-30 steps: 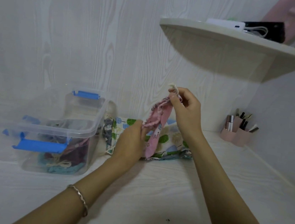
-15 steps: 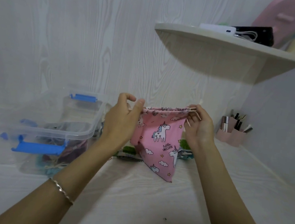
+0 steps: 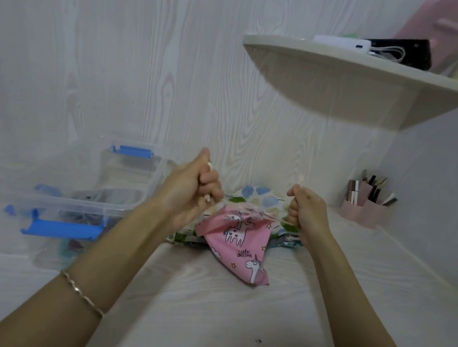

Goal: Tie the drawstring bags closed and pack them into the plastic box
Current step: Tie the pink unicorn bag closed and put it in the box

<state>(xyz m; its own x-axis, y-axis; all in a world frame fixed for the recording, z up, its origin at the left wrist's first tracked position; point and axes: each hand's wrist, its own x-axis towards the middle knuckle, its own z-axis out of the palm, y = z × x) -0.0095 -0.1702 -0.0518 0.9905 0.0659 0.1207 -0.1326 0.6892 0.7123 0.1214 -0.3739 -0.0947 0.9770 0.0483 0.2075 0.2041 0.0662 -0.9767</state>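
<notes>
A person holds a pink drawstring bag (image 3: 237,246) printed with white unicorns between two raised fists, above a pale wood-grain tabletop (image 3: 203,323). The left hand (image 3: 193,187) is clenched, its fingers (image 3: 211,183) curled tight round the bag's cream cord (image 3: 300,179). A short end of cord pokes out at the top of the fist and another at the bottom. The right hand (image 3: 307,209) is clenched the same way; its fingers (image 3: 293,210) grasp the cord on the other side, with a stub of it standing up above the thumb. The two hands are held apart, and the bag's mouth sits bunched and gathered between them. The rest of the bag hangs down and forward, and its lower corner appears to lie on the tabletop. A thin metal bracelet (image 3: 81,293) circles the left wrist.

Just behind the pink bag, against the wall, lies a pile of bags (image 3: 260,199) in patterned fabric — blue, green and cream spots show on the topmost one.

To the left of the left hand stands the clear plastic box (image 3: 131,187) with blue latches (image 3: 62,229), open at the top. Dark and teal fabric shows through its walls, too blurred to make out piece by piece.

Near the right corner of the tabletop stands a pink holder (image 3: 361,214) with pens and small tubes in it. Above it a rounded wall shelf (image 3: 349,72) carries a white device, a black one with a coiled cable, and a pink object leaning at the back.
</notes>
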